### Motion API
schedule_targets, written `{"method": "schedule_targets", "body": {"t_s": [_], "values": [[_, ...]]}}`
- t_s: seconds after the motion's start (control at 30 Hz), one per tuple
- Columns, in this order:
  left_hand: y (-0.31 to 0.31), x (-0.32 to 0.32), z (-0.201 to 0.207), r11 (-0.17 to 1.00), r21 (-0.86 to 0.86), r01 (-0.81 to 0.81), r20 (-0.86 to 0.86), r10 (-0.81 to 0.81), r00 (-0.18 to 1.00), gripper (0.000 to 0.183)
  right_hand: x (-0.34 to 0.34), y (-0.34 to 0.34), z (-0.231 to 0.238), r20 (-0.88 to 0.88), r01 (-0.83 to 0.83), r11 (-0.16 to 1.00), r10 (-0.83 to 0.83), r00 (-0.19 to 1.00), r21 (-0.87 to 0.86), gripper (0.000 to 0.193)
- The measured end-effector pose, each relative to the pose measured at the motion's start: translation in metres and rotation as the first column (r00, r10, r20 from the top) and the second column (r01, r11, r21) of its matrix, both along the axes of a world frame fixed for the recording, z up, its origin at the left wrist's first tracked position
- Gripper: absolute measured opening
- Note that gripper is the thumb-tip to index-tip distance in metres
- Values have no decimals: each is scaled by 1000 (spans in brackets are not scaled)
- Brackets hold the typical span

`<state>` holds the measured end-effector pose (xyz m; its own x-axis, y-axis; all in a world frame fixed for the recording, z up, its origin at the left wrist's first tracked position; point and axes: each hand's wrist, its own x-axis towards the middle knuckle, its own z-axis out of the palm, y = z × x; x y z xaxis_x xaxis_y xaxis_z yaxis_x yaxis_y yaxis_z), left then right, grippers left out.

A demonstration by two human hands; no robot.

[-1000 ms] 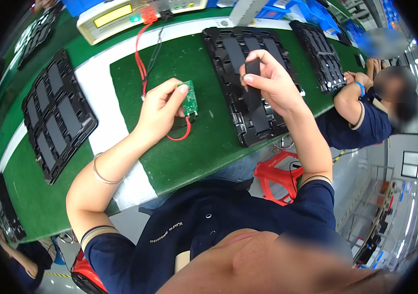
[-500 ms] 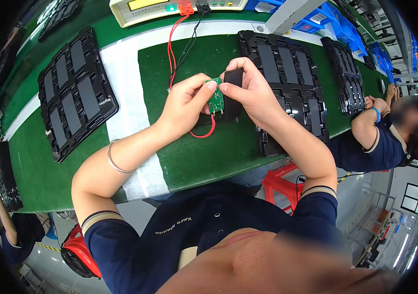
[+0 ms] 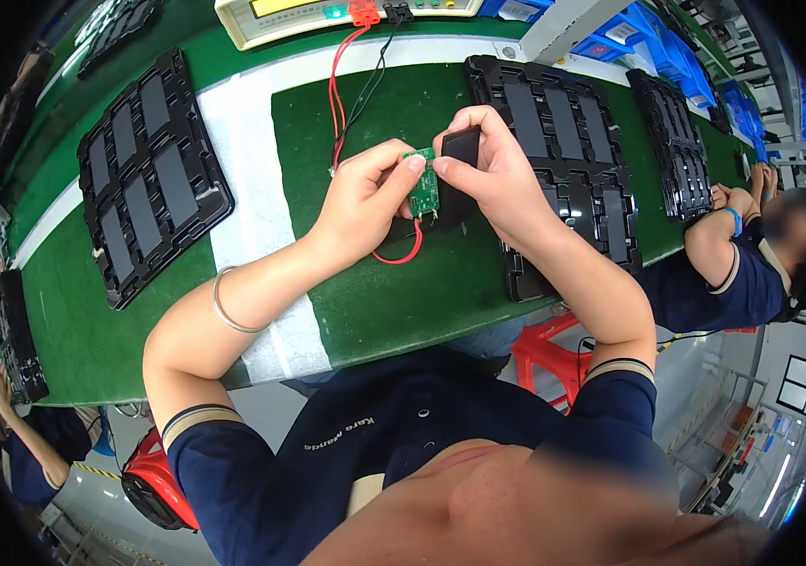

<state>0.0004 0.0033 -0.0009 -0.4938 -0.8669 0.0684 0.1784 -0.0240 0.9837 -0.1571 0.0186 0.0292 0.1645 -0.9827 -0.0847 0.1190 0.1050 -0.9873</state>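
Observation:
A small green circuit board (image 3: 426, 194) is pinched between the thumb and fingers of my left hand (image 3: 370, 196). A red wire (image 3: 406, 261) curves away from the board's lower end. In my right hand (image 3: 497, 179) is a dark flat rectangular piece (image 3: 461, 149), with the fingers behind it. The right thumb tip meets the board's upper right edge, so the two things sit side by side. Whether they are joined cannot be made out. Both hands hover over the green work mat (image 3: 375, 311).
Beyond my hands stands a bench meter (image 3: 346, 21) with red and black leads. Black trays (image 3: 151, 174) holding grey flat pieces lie left, and another tray (image 3: 563, 141) lies right. Blue bins (image 3: 644, 38) stand at the back right. A co-worker (image 3: 738, 241) sits at the right.
The whole view has shifted slightly. Both hands keep their hold on the board and the dark piece, with little change. At far left, another person's hand has moved lower beside a black tray.

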Motion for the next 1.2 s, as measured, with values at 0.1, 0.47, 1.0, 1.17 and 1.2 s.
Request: {"method": "schedule_targets", "body": {"t_s": [0.1, 0.47, 1.0, 1.17, 1.2], "values": [[-1, -1, -2, 1000, -2, -1, 1, 1, 1000, 17, -3, 0, 2, 5, -5, 1000, 5, 1000, -3, 29], [0, -1, 1, 999, -37, -8, 35, 9, 999, 17, -1, -1, -3, -71, -4, 999, 1, 997, -44, 28], [-5, -10, -4, 987, -159, -33, 90, 48, 995, 15, -7, 1, -6, -110, -26, 999, 22, 994, -41, 29], [0, 1, -1, 985, -158, -71, 138, 93, 986, 15, 2, -2, -3, 60, -113, 993, 111, 992, 26, 31], [0, 0, -1, 985, -158, -71, 140, 93, 986, 15, 2, -2, -3, 99, -127, 991, 121, 988, 49, 32]]}}
